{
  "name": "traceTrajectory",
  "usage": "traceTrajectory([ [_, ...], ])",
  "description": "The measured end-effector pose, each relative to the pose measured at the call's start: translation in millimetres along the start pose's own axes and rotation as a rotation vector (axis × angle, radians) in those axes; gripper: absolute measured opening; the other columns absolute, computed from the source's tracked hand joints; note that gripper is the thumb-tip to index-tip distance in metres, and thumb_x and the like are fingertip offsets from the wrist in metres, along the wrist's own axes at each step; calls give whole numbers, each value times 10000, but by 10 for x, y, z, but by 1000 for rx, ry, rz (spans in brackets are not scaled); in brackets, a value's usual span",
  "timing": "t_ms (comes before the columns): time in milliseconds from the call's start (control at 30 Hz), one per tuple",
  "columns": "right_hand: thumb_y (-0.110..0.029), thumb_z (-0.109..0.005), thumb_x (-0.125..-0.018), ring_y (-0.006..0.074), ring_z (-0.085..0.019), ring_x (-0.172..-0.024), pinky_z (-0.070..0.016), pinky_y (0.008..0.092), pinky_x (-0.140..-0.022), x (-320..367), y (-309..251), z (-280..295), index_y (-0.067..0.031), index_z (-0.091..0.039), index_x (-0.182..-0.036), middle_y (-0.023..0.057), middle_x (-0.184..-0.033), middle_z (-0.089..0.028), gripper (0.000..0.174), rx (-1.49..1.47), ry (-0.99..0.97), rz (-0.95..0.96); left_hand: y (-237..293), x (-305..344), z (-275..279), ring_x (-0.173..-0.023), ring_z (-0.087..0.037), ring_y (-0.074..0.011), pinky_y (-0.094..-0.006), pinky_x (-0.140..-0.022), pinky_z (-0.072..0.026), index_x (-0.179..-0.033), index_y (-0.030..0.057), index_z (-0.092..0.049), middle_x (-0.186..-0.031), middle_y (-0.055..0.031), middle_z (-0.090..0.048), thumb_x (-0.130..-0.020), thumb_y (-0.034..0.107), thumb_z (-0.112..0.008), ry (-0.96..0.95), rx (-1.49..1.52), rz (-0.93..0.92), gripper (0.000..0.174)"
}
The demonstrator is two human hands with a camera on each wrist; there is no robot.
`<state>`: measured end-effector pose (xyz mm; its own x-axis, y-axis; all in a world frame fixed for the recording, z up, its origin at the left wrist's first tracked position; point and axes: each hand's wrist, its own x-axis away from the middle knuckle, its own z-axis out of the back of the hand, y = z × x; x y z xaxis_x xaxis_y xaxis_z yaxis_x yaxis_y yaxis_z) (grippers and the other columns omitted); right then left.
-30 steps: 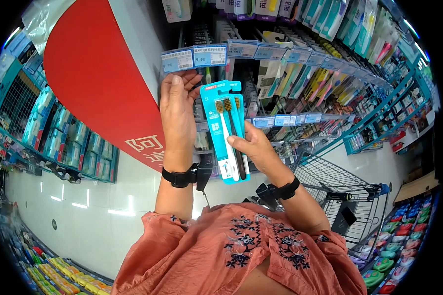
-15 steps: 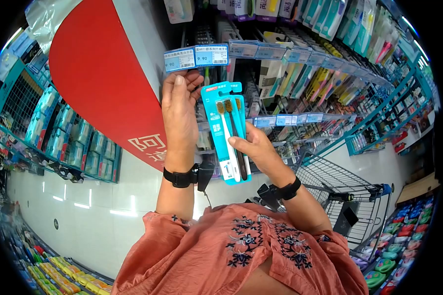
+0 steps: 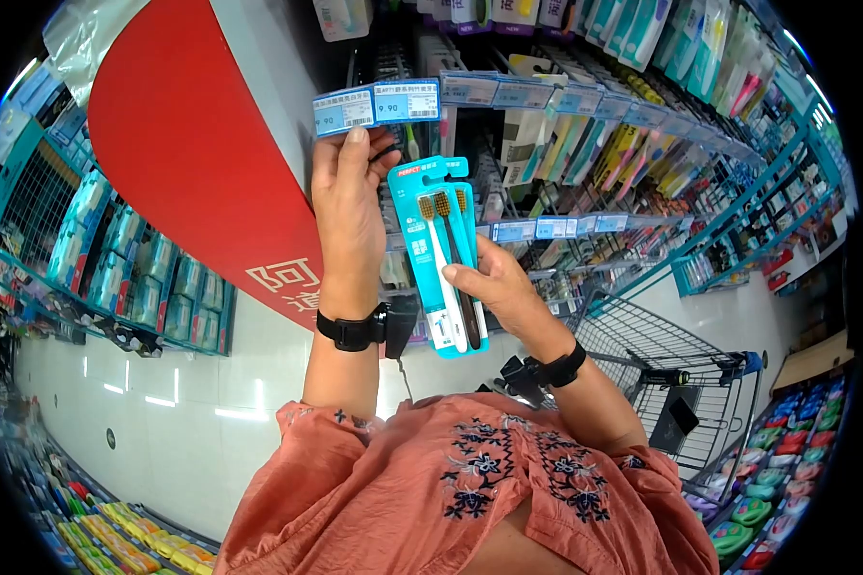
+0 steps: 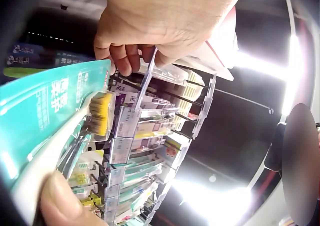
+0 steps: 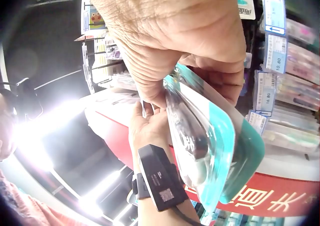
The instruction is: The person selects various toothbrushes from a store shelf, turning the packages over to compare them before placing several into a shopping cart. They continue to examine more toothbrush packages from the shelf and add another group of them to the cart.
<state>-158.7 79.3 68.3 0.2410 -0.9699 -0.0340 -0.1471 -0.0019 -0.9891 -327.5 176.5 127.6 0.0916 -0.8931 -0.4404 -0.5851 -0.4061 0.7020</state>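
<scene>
In the head view, the left hand (image 3: pixel 350 211) holds the lower edge of a blue-and-white price tag (image 3: pixel 343 112), thumb in front and fingers curled behind. The left wrist view shows the left hand (image 4: pixel 160 21) at the edge of a clear tag holder (image 4: pixel 146 81). The right hand (image 3: pixel 499 283) pinches overlapping teal toothbrush packs (image 3: pixel 415 235), held upright just right of the left wrist; a white and a black toothbrush show through the front. In the right wrist view, the right hand (image 5: pixel 180 31) grips the packs (image 5: pixel 227 131) from above.
Hooks with hanging toothbrush packs (image 3: pixel 633 158) fill the rack ahead. A red sign panel (image 3: pixel 182 144) stands at the left, beside a teal wire shelf (image 3: pixel 31 182). A shopping cart (image 3: pixel 633 335) is at the lower right. Colourful goods (image 3: pixel 738 537) line the lower right edge.
The left hand has risen slightly, and its thumb now lies over the tag's lower edge instead of below it. The right hand and the packs have barely moved.
</scene>
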Motion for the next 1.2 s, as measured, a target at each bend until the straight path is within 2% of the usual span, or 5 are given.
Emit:
traceTrajectory([
  [400,-249,-676,-933,114,-634,-971,-519,288,-880,-20,34,-10,-9,-559,-1277,65,-1098,-668,435,17,31,20,7,-49,-48,-1103,-611,-220,-373,-938,-510,-1182,50,-578,-1145,-105,-651,-1021,256,-601,2,27,9,263],
  [600,-238,-669,-937,110,-631,-978,-514,288,-893,-46,37,-15,-10,-557,-1286,59,-1113,-668,432,-6,22,24,-11,-61,-23,-1103,-613,-216,-375,-938,-510,-1178,51,-578,-1147,-105,-650,-1018,255,-606,1,29,10,260],
  [700,-206,-682,-932,111,-590,-1074,-466,302,-973,-49,25,7,-17,-523,-1356,42,-1210,-633,491,-33,-4,-24,-21,-66,-17,-1074,-622,-199,-359,-920,-519,-1178,45,-582,-1128,-101,-655,-1017,252,-608,8,30,6,264],
  [1100,-211,-654,-949,96,-620,-976,-506,276,-887,-85,49,63,-16,-574,-1274,38,-1098,-664,387,33,57,89,-14,-36,-24,-1035,-640,-181,-336,-903,-533,-1168,28,-583,-1094,-106,-662,-1032,235,-569,14,-11,22,248],
  [1200,-227,-664,-939,105,-579,-1031,-467,292,-941,-69,16,107,-14,-559,-1292,23,-1140,-630,426,-19,92,16,-17,-2,-9,-1037,-638,-183,-338,-907,-529,-1158,24,-576,-1102,-110,-660,-1033,229,-560,-4,-20,26,240],
])
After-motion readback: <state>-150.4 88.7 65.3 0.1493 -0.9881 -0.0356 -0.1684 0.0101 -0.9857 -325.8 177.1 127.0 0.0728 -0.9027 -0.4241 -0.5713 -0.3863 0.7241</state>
